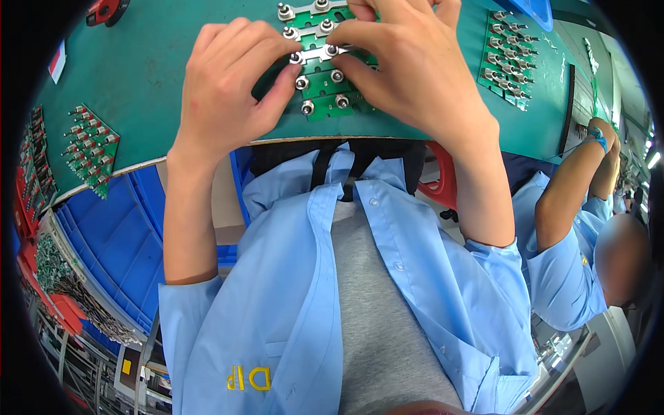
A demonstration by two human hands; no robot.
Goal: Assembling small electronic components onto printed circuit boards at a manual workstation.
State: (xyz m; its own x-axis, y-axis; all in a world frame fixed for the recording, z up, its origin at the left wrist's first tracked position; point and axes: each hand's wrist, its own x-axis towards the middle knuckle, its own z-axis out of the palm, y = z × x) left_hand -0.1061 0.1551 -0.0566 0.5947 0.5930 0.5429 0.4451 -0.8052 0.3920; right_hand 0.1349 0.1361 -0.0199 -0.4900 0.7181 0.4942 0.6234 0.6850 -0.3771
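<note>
Both hands, left hand [232, 90] and right hand [408, 69], pinch one metal strip [315, 54] with closed fingers over one green circuit board [325, 86]; two more boards flank it on the green counter [152, 76].

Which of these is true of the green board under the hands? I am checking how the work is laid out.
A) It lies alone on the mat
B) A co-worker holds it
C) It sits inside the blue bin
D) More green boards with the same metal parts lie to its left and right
D: beside the green board under the left hand and right hand, a left board and a right board lie on the green mat.
</note>
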